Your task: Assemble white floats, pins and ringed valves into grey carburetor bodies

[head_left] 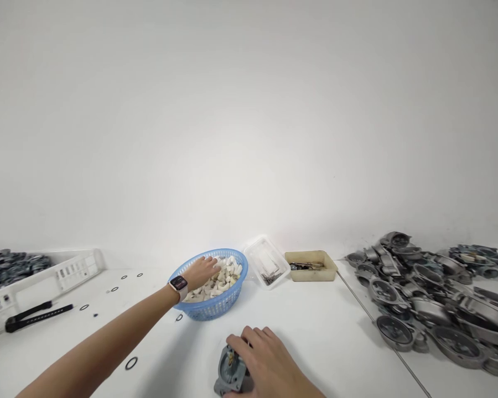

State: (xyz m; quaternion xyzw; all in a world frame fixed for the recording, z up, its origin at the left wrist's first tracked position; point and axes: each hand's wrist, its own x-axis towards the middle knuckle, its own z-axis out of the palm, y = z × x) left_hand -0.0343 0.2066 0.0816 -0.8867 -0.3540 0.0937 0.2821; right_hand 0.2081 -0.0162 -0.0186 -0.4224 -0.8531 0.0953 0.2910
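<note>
My left hand (203,271) reaches into a round blue basket (228,301) filled with small white plastic pieces (226,276); the fingers rest among the pieces, and whether they grip one is hidden. A watch (178,286) sits on that wrist. My right hand (265,359) lies at the near edge of the white table, fingers curled over a grey cast-metal housing (230,371) that rests on the table.
A large heap of grey metal housings (431,298) fills the right side. Behind the basket are a clear plastic tray (268,260) and a beige tray (311,265) with small parts. At left stand a white crate (37,279), a black tool (37,315) and scattered black O-rings (131,363).
</note>
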